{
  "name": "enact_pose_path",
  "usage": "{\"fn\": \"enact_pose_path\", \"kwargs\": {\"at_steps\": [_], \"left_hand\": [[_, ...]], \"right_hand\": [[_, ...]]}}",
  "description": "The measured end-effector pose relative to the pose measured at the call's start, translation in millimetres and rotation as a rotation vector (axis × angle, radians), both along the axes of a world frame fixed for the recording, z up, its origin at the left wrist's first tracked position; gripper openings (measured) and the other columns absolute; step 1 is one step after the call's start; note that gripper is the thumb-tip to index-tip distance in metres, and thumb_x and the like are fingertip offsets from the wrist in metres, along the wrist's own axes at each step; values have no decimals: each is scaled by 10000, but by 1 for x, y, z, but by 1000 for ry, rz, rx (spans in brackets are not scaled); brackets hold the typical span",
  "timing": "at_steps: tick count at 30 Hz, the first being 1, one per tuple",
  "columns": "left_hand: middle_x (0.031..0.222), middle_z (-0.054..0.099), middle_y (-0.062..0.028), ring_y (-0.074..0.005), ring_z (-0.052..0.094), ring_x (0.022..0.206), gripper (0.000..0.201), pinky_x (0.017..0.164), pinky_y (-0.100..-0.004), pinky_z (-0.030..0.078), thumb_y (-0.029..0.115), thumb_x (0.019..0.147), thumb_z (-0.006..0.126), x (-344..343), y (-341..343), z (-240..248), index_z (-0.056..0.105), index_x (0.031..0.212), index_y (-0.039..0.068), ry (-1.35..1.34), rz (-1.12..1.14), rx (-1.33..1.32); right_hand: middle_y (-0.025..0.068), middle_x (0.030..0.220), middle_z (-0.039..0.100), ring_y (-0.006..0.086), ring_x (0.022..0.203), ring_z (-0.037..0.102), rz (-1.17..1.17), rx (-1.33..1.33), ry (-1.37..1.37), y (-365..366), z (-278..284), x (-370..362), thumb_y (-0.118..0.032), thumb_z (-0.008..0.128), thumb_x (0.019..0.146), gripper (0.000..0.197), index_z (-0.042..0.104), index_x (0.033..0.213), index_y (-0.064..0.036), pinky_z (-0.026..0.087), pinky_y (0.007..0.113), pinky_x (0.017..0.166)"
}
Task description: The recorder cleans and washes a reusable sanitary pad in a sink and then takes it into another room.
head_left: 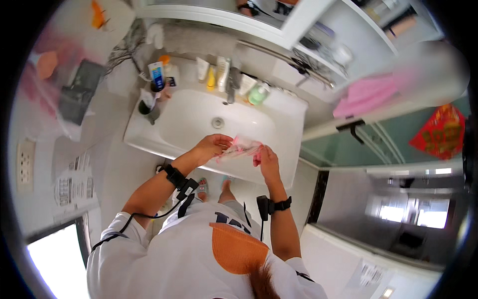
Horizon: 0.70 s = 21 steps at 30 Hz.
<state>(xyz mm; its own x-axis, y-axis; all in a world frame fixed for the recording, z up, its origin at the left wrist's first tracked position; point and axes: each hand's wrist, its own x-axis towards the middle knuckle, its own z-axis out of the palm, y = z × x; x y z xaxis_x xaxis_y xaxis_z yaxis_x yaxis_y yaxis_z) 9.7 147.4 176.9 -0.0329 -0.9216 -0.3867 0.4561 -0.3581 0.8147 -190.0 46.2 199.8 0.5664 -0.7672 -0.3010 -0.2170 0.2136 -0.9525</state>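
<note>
Head view: a left hand (213, 146) and right hand (268, 160), fingertips pinched nearly closed, hold a crumpled pink-and-white item (242, 148) above a white sink (185, 117).

I see white mirrored cabinet (307, 21) above | green-paned door (376, 142), right | pale floor (305, 185) | bright opening (59, 259), lower left

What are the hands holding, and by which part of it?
A thin, crumpled pink-and-white item: left hand at its left side, right hand at its right end.

Head-worn fisheye, downward over sink (185, 115)
</note>
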Motion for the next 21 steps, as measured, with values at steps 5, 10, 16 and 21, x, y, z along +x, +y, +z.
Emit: {"fn": "enact_pose_path", "kwargs": {"at_steps": [5, 10, 16, 21], "left_hand": [[1151, 475, -56, -138, 473, 1026, 414, 860, -271, 399, 161, 833, 518, -42, -6, 17, 402, 1221, 75, 231, -294, 39], [1222, 420, -82, -161, 388, 1138, 557, 878, -302, 383, 307, 842, 513, -120, -1, 12, 285, 1299, 84, -2, -633, -144], [1178, 435, -111, -162, 436, 1064, 719, 847, -271, 390, 373, 812, 548, -209, 23, 40, 164, 1335, 65, -247, -933, -56], [1140, 471, -91, -160, 489, 990, 712, 822, -272, 396, 418, 755, 607, -261, 42, -18, 273, 1278, 70, 85, -854, 46]], "right_hand": [[46, 661, 497, 124, 604, 495, -260, 146, -162, 26, 21, -70, -263, 368, 898, 302, 494, 779, -16, 434, 260, 588], [54, 808, 536, 130, 759, 514, -248, 156, -257, 68, 28, -132, -211, 385, 865, 259, 505, 902, 16, 430, 272, 707], [47, 970, 538, 130, 875, 502, -495, 237, -298, 131, 3, -212, 57, 403, 677, 384, 504, 1044, 4, 410, 247, 760], [67, 997, 548, 166, 887, 535, -525, 369, -470, 177, -4, -262, 97, 388, 655, 460, 491, 1093, 4, 441, 269, 746]]}}
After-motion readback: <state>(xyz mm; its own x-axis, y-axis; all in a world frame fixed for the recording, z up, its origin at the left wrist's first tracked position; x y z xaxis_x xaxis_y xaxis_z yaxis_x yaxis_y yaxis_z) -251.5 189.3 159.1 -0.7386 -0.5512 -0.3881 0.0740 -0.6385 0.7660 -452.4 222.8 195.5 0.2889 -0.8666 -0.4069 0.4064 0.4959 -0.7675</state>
